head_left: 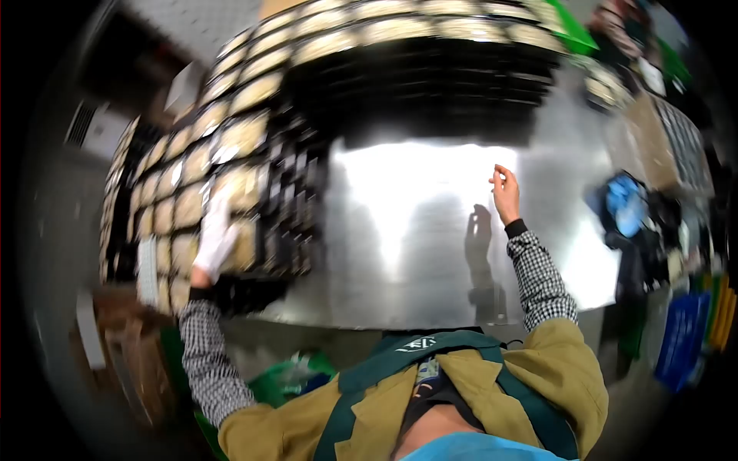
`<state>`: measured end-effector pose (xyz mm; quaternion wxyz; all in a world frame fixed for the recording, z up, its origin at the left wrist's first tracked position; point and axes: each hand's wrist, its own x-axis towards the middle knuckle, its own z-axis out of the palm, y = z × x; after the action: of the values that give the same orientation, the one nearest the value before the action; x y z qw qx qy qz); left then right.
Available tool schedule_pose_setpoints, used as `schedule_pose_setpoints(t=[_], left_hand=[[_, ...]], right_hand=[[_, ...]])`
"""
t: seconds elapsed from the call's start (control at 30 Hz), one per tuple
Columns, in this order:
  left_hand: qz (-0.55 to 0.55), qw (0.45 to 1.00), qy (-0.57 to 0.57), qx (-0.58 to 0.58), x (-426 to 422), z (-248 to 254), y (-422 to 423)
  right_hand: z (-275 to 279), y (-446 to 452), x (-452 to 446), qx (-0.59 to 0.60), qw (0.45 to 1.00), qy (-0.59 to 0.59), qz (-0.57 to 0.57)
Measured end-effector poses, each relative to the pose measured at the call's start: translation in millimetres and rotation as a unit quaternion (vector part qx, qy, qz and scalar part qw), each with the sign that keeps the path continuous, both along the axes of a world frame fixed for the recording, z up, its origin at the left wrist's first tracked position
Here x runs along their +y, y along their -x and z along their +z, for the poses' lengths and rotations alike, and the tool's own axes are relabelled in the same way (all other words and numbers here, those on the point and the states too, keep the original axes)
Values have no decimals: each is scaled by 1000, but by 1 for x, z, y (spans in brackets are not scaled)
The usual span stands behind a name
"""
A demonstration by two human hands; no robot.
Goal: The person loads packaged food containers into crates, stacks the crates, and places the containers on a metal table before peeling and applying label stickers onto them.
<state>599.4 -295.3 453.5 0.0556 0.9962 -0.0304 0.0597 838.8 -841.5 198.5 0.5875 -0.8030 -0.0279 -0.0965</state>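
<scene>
My left hand point(216, 240), in a white glove, lies over the near right part of the stacked black trays with pale contents point(240, 188). Its fingers point away from me and are smeared by motion, so whether it grips a tray is unclear. Bare and raised above the shiny metal table point(400, 261), my right hand point(504, 194) has its fingers bent, with thumb and fingertips near each other. Nothing shows between them, and a shadow falls on the metal to its left. More stacked trays point(392, 34) line the table's far side.
A cardboard box point(653, 142) stands at the right, near a blue item point(624, 203) and dark things. Another person point(623, 31) is at the upper right. Blue crates point(683, 338) stand lower right. At the lower left are brown cartons point(131, 361) and a green bag point(288, 380).
</scene>
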Motion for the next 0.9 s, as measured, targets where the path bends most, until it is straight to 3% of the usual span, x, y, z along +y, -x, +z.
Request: schedule_pose_setpoints(t=[0.07,0.1,0.17,0.2,0.23,0.3,0.47,0.57,0.73,0.9], left_hand=[[39,994,-80,-57,4,-16,-15],[96,989,-98,-62,-19,-11,-36],[109,984,-93,-106,-103,18,-96],[34,977,-125,-172,-137,27,-131],[-8,977,-64,-204,-171,32,-170],[-51,969,-78,-230,-253,40,-247],[-166,953,-31,-250,-408,41,-447],[-145,967,59,-202,-466,39,-555],[-125,981,-14,-150,-482,26,-698],[-148,983,12,-106,-502,-4,-739]], right_hand=[[3,-45,-94,-58,994,42,-85],[4,-71,-139,-67,991,50,-109],[20,-114,-205,-22,990,25,-135],[23,-139,-234,-13,991,26,-134],[14,-173,-258,1,991,40,-131],[-12,-246,-297,29,990,64,-120],[-20,-365,-278,60,989,90,-96],[-29,-430,-243,64,994,73,-50],[-31,-509,-187,-8,999,12,44],[-38,-559,-149,-10,990,-4,141]])
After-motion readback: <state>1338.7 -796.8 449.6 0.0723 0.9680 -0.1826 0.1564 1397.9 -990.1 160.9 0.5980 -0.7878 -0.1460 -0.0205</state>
